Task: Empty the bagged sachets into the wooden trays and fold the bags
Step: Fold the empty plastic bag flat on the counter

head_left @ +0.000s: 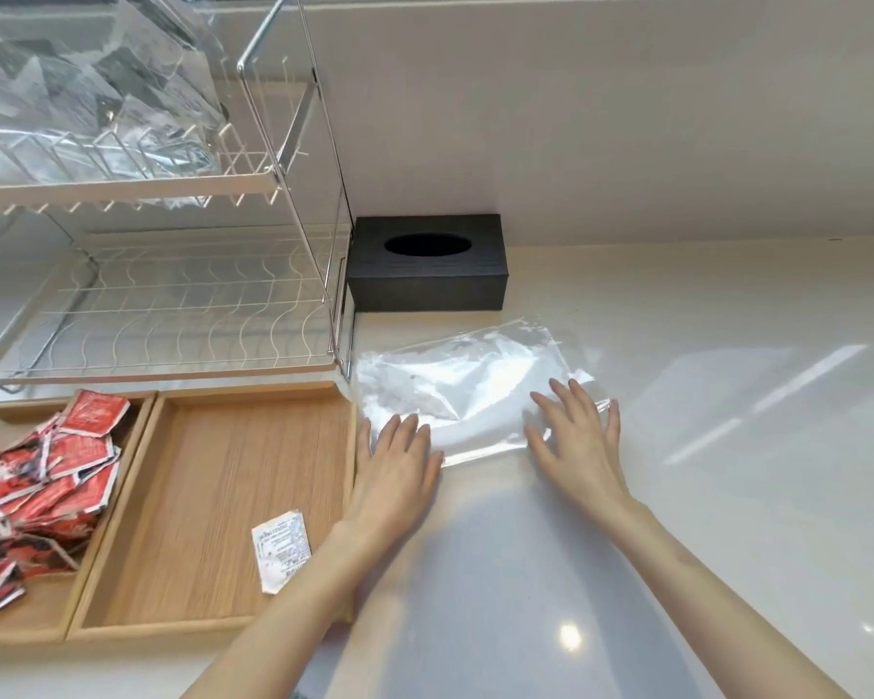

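Here I have the empty clear bag (pixel 468 391) flat on the desk (pixel 677 496) mid-frame, left hand (pixel 399 459) and right hand (pixel 579 441) pressing it with straight fingers, likely smoothing it for folding. Red sachets (pixel 36 491) fill the lower-left tray (pixel 46 605).

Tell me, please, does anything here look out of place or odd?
One white sachet lies alone, crumpled and askew, in the right wooden tray, while the red sachets fill the left tray. Nothing else stands out.
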Action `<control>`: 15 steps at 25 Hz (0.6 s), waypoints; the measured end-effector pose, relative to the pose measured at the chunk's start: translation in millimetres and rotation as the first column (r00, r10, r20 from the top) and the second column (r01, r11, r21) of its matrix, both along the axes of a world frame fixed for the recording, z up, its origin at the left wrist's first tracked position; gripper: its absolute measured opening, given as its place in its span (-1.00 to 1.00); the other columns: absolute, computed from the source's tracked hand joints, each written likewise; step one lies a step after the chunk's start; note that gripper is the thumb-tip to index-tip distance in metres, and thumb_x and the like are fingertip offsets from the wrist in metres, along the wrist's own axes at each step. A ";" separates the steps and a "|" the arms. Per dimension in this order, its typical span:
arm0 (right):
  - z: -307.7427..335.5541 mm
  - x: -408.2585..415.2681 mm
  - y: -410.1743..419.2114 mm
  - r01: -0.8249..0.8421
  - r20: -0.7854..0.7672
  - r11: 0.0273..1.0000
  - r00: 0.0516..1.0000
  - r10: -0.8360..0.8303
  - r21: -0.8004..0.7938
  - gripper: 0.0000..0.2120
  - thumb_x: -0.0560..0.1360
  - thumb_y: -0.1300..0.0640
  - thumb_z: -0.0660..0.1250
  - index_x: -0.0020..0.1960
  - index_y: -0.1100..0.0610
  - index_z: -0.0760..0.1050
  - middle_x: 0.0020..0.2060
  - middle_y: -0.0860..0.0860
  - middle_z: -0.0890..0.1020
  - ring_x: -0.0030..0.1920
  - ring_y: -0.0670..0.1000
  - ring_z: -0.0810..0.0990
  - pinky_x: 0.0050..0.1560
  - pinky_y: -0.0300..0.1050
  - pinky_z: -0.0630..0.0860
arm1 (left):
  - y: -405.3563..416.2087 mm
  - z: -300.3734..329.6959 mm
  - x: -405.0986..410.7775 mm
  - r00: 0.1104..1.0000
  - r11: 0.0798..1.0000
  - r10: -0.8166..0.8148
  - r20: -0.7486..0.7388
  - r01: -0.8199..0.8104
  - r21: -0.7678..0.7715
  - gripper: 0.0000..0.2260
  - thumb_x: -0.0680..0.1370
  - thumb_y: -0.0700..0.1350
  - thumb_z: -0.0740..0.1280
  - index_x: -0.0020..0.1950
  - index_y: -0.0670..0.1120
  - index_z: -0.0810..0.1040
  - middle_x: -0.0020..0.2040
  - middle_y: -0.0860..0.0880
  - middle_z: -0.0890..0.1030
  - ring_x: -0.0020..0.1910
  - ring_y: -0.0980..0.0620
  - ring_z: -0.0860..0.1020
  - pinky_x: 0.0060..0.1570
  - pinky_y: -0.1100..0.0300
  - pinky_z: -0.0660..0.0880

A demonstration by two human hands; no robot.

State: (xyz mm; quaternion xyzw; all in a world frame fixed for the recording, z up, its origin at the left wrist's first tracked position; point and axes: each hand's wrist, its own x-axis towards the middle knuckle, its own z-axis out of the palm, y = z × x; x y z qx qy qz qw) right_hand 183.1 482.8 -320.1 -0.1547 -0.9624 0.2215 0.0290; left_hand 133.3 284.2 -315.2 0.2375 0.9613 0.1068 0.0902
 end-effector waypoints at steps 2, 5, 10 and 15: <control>-4.1 -3.3 0.1 -0.012 0.101 0.997 0.995 0.005 0.071 -0.52 0.50 -0.11 -0.02 0.34 0.04 0.33 0.45 0.00 0.25 0.51 0.01 0.02 0.41 0.22 -0.28 | 2.9 -1.9 -2.9 1.000 0.999 0.013 0.008 -0.012 -0.032 -0.58 0.59 0.01 -0.02 0.42 -0.10 0.16 0.50 -0.05 0.15 0.50 -0.03 0.02 0.43 -0.07 -0.18; -4.7 -3.5 0.8 -0.022 0.146 0.997 0.989 0.011 0.074 -0.62 0.55 -0.02 0.08 0.35 0.02 0.30 0.45 -0.04 0.23 0.51 0.00 -0.02 0.40 0.25 -0.31 | 4.1 -0.4 -11.0 1.000 0.998 -0.002 0.022 0.003 -0.056 -0.56 0.59 0.00 -0.02 0.44 -0.11 0.11 0.51 -0.06 0.11 0.50 -0.05 -0.01 0.43 -0.09 -0.19; 4.2 -3.1 -1.2 -0.028 0.119 0.998 0.993 0.021 0.056 -0.58 0.55 -0.03 0.10 0.39 0.00 0.25 0.49 -0.01 0.16 0.52 0.00 -0.07 0.43 0.18 -0.30 | 5.6 6.7 -15.1 0.998 1.000 0.011 0.060 -0.012 0.002 -0.58 0.59 -0.03 -0.02 0.44 -0.10 0.14 0.51 -0.06 0.12 0.50 -0.05 0.00 0.43 -0.07 -0.18; 22.9 -4.1 -16.1 -0.072 0.078 0.997 0.994 0.071 0.014 -0.54 0.55 -0.05 0.10 0.43 0.00 0.20 0.50 -0.01 0.14 0.52 -0.01 -0.08 0.45 0.09 -0.27 | -1.5 22.8 -13.0 0.999 0.999 0.024 0.043 -0.026 0.046 -0.58 0.60 -0.01 -0.01 0.44 -0.09 0.14 0.51 -0.08 0.11 0.50 -0.04 -0.01 0.43 -0.04 -0.15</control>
